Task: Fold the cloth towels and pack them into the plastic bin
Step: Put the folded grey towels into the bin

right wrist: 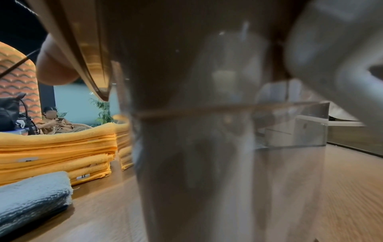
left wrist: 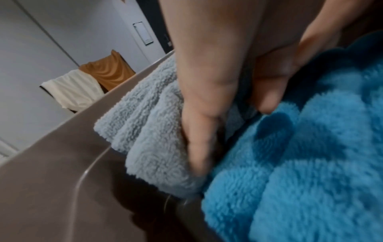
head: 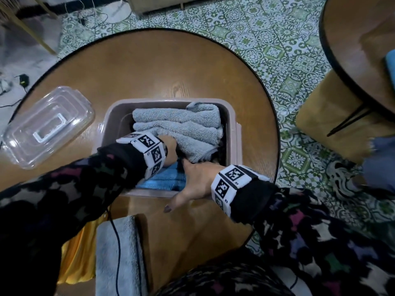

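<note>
A taupe plastic bin [head: 149, 100] stands mid-table, holding a folded grey towel [head: 181, 124] at the far side and a blue towel [head: 164, 180] at the near side. My left hand [head: 171, 150] reaches down between the two. In the left wrist view the left hand [left wrist: 230, 131] has its fingers [left wrist: 192, 131] against the grey towel [left wrist: 145, 131] and its thumb beside the blue towel [left wrist: 311, 147], pinching a grey layer. My right hand [head: 196, 180] straddles the bin's near rim, fingers inside, thumb [right wrist: 56, 65] outside the wall [right wrist: 207, 163].
A clear lid [head: 47, 127] lies on the table left of the bin. At the near edge sit another folded grey towel [head: 117, 253] and a stack of yellow towels [head: 77, 253], with a black cable [head: 116, 242] crossing them. A second table [head: 363, 50] stands at right.
</note>
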`<state>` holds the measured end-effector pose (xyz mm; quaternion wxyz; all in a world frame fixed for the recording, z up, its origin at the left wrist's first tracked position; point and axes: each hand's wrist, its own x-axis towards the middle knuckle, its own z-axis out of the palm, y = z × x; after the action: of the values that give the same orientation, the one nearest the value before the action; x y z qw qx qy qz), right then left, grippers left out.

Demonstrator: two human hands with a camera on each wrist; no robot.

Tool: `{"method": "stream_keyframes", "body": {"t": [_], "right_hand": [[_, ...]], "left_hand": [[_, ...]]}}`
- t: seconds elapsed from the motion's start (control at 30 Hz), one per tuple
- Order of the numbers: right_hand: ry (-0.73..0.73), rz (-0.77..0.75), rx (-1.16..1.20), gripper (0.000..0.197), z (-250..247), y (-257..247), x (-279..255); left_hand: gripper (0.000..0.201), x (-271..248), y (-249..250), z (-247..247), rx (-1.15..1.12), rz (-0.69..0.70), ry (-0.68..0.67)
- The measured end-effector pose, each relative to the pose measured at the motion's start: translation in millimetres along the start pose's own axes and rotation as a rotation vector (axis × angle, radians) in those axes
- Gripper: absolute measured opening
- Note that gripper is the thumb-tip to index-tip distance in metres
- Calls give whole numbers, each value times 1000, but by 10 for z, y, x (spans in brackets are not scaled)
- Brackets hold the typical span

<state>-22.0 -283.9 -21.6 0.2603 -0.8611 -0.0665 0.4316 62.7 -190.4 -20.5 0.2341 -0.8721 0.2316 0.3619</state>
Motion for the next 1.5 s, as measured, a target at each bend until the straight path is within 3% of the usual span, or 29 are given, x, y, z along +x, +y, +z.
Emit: {"method": "stream_keyframes", "body": {"t": [0.13, 0.3, 0.37, 0.5, 0.63, 0.77, 0.97, 1.07, 1.17, 1.37, 1.5], "right_hand": [[21, -12, -10, 119, 13, 4, -8], [2, 6, -7, 113, 3, 4, -25], [-8, 17, -22, 108, -4, -1, -35], [-15, 34, 1, 106, -5, -3, -20], [-41, 22, -20, 109, 16, 8, -12], [-72, 44, -121, 118, 21, 2, 16], [-50, 53, -195, 118, 15, -20, -8], [-52, 34, -189, 113, 8, -32, -41], [-39, 29, -171, 106, -13, -44, -81], [-26, 20, -109, 100, -19, -42, -111], [-5, -27, -15, 86, -11, -15, -124]], "left_hand": [[31, -61, -12, 148, 61, 44, -30], [18, -116, -19, 146, 43, 58, -42], [22, -181, -41, -50, -22, 73, -49], [26, -359, -115, -449, -315, 231, -6], [29, -402, 179, -220, -88, 296, -3], [34, -351, 273, -98, -209, 299, -34], [38, -240, 225, -83, -219, 321, -79], [42, -218, 318, -112, -215, 313, 1], [33, -150, 379, -171, -214, 288, 70], [37, 68, 636, -195, 28, 340, 12], [39, 60, 685, -215, 123, 343, -11]]}}
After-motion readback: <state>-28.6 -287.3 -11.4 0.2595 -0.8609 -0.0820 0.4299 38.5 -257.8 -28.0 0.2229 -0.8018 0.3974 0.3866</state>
